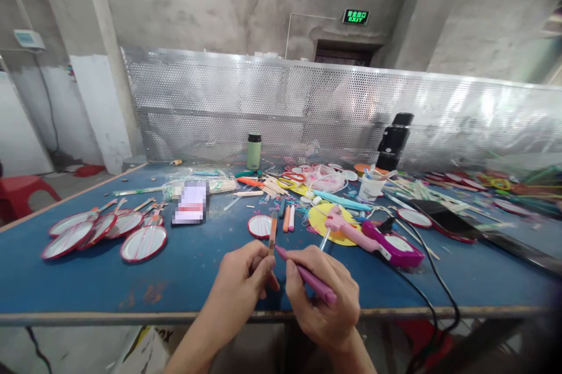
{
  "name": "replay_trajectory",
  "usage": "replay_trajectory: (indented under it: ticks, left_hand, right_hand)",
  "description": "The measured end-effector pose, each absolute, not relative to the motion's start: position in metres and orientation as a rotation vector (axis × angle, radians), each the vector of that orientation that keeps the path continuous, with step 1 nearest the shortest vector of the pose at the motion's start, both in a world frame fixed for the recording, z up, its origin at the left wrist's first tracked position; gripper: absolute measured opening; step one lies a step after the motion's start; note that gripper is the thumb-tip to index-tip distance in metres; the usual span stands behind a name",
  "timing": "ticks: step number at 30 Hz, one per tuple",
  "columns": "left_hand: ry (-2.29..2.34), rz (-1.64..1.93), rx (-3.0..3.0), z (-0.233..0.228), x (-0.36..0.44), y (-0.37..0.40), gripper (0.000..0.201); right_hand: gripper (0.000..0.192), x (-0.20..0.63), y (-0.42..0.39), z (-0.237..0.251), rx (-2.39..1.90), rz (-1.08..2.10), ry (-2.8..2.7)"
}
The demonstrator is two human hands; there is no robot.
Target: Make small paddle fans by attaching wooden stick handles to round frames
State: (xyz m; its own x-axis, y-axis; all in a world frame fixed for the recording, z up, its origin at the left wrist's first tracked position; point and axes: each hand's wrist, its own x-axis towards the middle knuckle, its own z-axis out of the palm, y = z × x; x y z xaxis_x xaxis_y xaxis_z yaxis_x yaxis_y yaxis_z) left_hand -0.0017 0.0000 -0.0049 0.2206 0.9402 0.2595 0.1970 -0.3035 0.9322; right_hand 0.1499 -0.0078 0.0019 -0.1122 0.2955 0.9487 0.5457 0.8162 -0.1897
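My left hand [244, 278] pinches a flat wooden craft stick [273, 234], held upright, with orange-brown colour along its upper part. In my right hand [327, 292] is a pink-purple marker [312, 281], gripped like a pen. Its tip points left and is close to the stick's edge; whether they touch I cannot tell. Just beyond my hands lie an orange marker [287, 219], a pink marker [292, 218] and a small round white disc with a red rim [260, 226].
Several red-rimmed discs with sticks [143, 243] lie at the left, near a phone [191, 203]. A pink glue gun [346, 227] rests on a yellow disc, its cable trailing right. Behind stand a green bottle [253, 151], a white cup [371, 188] and a black flask [395, 143].
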Motion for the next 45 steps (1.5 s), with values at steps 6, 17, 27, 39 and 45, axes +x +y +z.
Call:
replay_trajectory:
  ticks: [6,17,27,39,45]
  left_hand:
    - [1.082,1.148,1.679,-0.0048,-0.0018,-0.0006,0.029]
    - [1.094,1.154,1.696,-0.0039,-0.0021,0.0004,0.03]
    - [1.078,1.158,1.683,-0.0037,-0.0011,0.0005,0.031]
    - [1.079,1.16,1.669,-0.002,-0.001,-0.0012,0.029]
    - [1.069,1.16,1.663,-0.0033,-0.0005,-0.0012,0.029]
  right_hand:
    - [0.014,0.1497,-0.008,0.0021,-0.661,-0.214,-1.726]
    - [0.013,0.1496,-0.0085,0.0014,-0.654,-0.21,-1.742]
    - [0.014,0.1505,-0.0093,0.0003,-0.637,-0.201,-1.745]
    - [0.014,0.15,-0.0076,0.0002,-0.653,-0.225,-1.728]
    - [0.014,0.1497,-0.007,0.0016,-0.656,-0.225,-1.728]
